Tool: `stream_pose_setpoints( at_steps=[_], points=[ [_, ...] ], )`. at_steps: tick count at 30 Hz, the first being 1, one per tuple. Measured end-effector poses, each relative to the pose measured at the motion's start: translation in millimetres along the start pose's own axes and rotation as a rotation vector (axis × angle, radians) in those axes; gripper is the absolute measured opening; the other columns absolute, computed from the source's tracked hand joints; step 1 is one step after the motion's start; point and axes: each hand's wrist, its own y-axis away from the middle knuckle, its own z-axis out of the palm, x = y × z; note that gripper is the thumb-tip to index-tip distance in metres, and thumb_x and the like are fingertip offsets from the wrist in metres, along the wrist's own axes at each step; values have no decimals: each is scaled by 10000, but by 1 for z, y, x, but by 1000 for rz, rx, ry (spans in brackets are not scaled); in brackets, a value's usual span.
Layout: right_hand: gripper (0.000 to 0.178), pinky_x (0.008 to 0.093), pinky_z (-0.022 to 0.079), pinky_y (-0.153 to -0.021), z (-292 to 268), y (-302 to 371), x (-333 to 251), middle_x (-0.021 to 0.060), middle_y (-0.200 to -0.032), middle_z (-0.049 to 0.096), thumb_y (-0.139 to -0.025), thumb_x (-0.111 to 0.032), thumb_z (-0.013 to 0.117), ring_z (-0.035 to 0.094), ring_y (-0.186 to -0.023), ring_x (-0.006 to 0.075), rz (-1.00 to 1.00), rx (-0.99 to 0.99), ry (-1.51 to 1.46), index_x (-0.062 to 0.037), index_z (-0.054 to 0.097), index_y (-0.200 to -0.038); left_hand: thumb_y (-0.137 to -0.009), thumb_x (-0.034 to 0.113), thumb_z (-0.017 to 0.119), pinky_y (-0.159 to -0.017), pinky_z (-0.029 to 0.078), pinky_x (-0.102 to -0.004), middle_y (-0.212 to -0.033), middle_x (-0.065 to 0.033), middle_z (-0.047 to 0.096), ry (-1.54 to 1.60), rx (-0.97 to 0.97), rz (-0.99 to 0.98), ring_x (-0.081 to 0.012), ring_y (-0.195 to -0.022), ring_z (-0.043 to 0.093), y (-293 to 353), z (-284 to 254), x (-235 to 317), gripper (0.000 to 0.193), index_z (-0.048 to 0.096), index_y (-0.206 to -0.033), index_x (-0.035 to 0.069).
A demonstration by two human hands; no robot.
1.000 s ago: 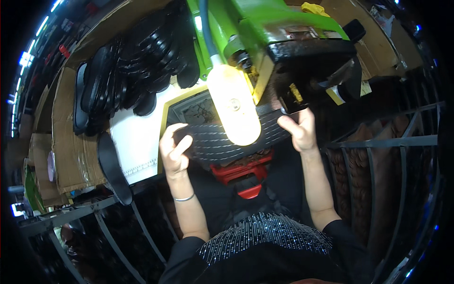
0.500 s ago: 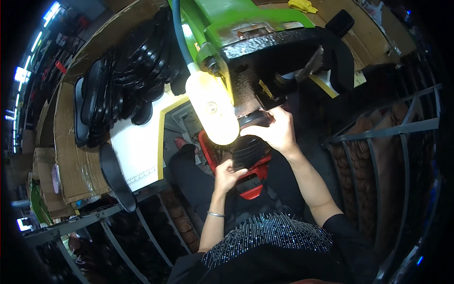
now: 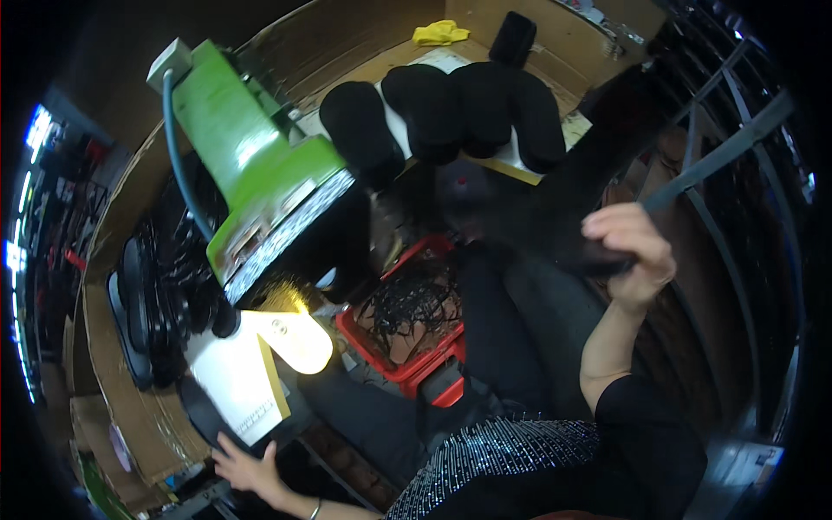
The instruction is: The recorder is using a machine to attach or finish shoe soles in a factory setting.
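Observation:
At the right, my right hand [image 3: 637, 251] is closed around a dark shoe sole [image 3: 594, 258], which is blurred and hard to tell from the dark background. My left hand [image 3: 247, 468] is at the lower left with its fingers spread. Its fingertips reach the near end of a single black sole [image 3: 201, 412] lying at the edge of the white board [image 3: 227, 368]; whether they touch it, I cannot tell. Between my hands stands the green machine [image 3: 251, 143], its lit white lamp [image 3: 299, 342] hanging below the head.
Several black soles [image 3: 425, 113] lie in a row beyond the machine. More glossy black soles [image 3: 143, 303] are stacked at the left inside cardboard walls [image 3: 100, 373]. A red basket [image 3: 403, 373] of black trimmings sits below. A metal rack [image 3: 719, 152] stands at the right; a yellow cloth [image 3: 440, 33] lies far back.
My left hand has let go of the sole at the machine and moved left, opening. My right hand has carried the sole away to the right. The whole view has turned rightward.

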Motion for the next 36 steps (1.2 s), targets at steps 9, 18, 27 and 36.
stream_pose_setpoints(
  at_steps=[9,18,27,36],
  points=[
    [283,350,406,-978,-32,88,230,116,-1107,643,-692,54,691,523,-1178,271,463,-46,227,-10,609,-955,-627,24,703,-982,380,-424,-1228,-212,521,536,166,276,-373,-1150,484,-49,124,-87,603,585,-1215,91],
    [568,343,386,-977,18,110,115,115,-1280,527,-684,-122,766,492,-1193,245,525,-38,285,-29,537,-1196,-675,-34,720,-803,432,-388,-956,-99,610,634,658,282,-278,-917,536,4,28,-21,358,619,-1015,11],
    [881,348,391,-982,140,216,-13,100,-1366,414,-575,-62,839,448,-1208,194,1031,-401,-729,-37,398,-1338,-655,109,834,-852,503,-359,-1049,-130,595,1887,-97,624,-244,-958,597,116,-47,174,440,570,-985,-16],
    [307,252,484,-781,136,269,-32,18,-918,665,-683,59,745,595,-830,88,1412,-231,-801,0,650,-968,-739,109,768,-765,483,-295,-969,-152,615,1816,-69,626,-215,-845,605,138,-31,244,400,586,-1060,-44]
  ],
)
